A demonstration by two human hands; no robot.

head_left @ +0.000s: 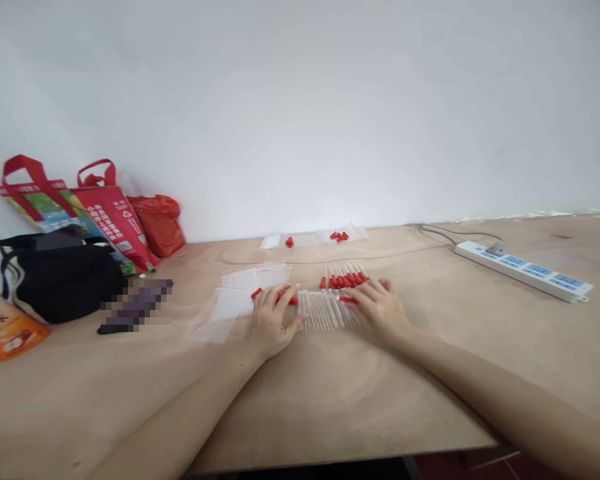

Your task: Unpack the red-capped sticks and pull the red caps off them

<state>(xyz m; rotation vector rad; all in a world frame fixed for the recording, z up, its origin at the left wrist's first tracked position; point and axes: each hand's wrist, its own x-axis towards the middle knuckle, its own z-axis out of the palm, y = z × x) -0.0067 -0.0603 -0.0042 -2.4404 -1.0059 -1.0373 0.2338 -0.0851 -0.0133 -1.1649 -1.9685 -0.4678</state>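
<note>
A row of thin, pale see-through sticks (pixel 325 313) lies side by side on the wooden table in front of me. Behind it is a second row of similar sticks (pixel 347 269), with red caps (pixel 347 281) at their near ends. My left hand (pixel 275 320) rests at the left end of the front row, fingers apart and thumb beside the sticks. Small red pieces (pixel 257 293) show around its fingertips. At the right end, my right hand (pixel 383 310) has its fingers closed on a red cap (pixel 349 300) over the sticks; the thumb is mostly hidden.
Clear plastic bags (pixel 220 310) lie left of my left hand. Farther back, more red caps (pixel 339 236) rest on flat bags by the wall. A power strip (pixel 525 270) is at right. Red shopping bags (pixel 113 217), a black bag (pixel 65 277) and an orange pouch (pixel 10 330) stand left.
</note>
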